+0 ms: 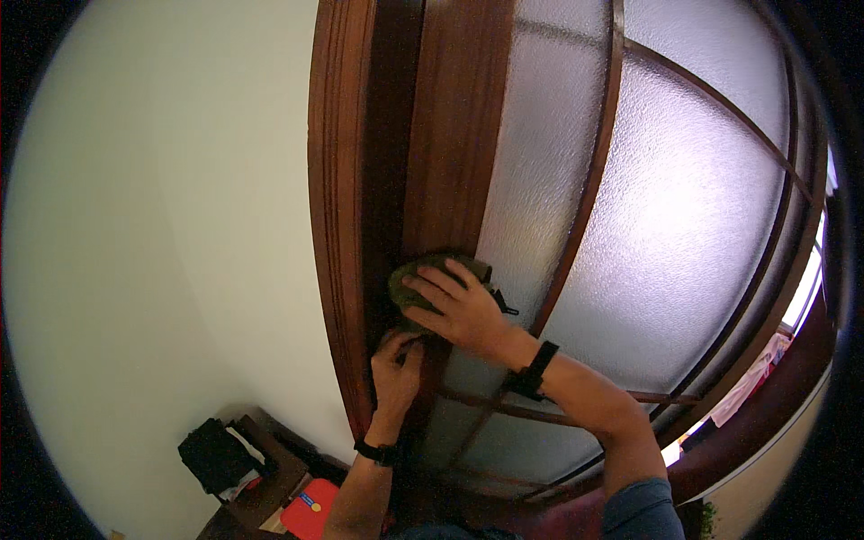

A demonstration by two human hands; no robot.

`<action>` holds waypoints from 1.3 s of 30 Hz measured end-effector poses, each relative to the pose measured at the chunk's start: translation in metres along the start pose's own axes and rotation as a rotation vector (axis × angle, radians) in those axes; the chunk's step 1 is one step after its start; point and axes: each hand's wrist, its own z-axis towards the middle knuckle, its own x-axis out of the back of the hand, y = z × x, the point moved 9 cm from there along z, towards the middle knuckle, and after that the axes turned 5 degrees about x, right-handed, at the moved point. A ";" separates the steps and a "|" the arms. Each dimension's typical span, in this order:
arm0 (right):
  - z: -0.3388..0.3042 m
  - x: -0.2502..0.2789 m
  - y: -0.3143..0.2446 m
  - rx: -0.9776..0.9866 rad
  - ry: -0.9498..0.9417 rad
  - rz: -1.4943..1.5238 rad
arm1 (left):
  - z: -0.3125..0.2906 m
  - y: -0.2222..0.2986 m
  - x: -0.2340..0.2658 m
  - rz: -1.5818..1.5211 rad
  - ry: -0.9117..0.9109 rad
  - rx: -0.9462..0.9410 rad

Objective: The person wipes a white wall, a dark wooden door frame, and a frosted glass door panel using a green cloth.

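A dark green cloth [407,286] lies pressed against the brown wooden stile [454,153] of a glazed door. My right hand [457,308] is spread over the cloth and holds it there, fingers pointing up and left. Just to the right of that hand a dark handle-like piece [506,304] sticks out. Below the cloth, my left hand [396,364] is at the door's edge beside the frame, its fingers curled together near the cloth's lower side. What those fingers hold, if anything, is hidden. Dark bands circle both wrists.
Frosted glass panes [666,207] with thin wooden bars fill the door to the right. A carved door frame [337,180] and a pale wall [171,198] stand left. Low at left, dark folded fabric [216,456] and a red item [309,510] rest on brown furniture.
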 end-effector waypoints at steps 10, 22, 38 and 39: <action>0.075 0.153 0.139 -0.282 0.550 -0.284 | -0.009 -0.010 -0.003 -0.207 -0.062 -0.005; 0.022 0.043 0.046 -0.223 0.306 -0.143 | -0.005 -0.032 -0.005 -0.229 -0.047 0.034; -0.074 -0.086 -0.078 -0.129 0.031 0.190 | -0.074 -0.145 -0.041 -0.756 -0.071 0.630; -0.075 -0.086 -0.082 -0.087 0.030 0.250 | -0.077 -0.136 -0.038 -0.514 -0.118 0.543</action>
